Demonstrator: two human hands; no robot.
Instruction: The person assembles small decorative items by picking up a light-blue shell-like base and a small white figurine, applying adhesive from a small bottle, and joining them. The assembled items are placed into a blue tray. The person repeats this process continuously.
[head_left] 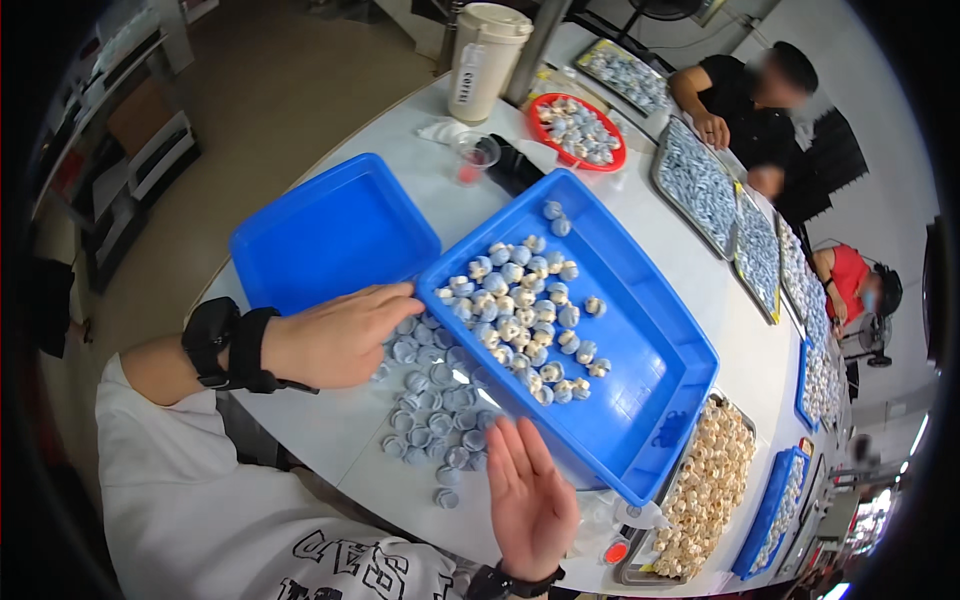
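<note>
A deep blue tray (640, 420) stands in front of me, with a cluster of small round grey-blue and cream pieces (520, 310) toward its left side. My left hand (335, 335) is at its left corner, fingers stretched out and tips against or very near the outer wall. My right hand (532, 495) is beside the tray's near wall, palm showing, fingers straight and nothing in them. On the table between my hands lie many loose grey-blue cup-shaped shells (440, 425); some are hidden behind my left hand and the tray.
Left of the tray lies a second blue tray (330, 235). Behind are a cream lidded cup (485, 60), a clear plastic cup (473, 157) and a red bowl (577, 130) of pieces. A metal tray (705, 490) of cream pieces stands right. Two people work along the table's far side.
</note>
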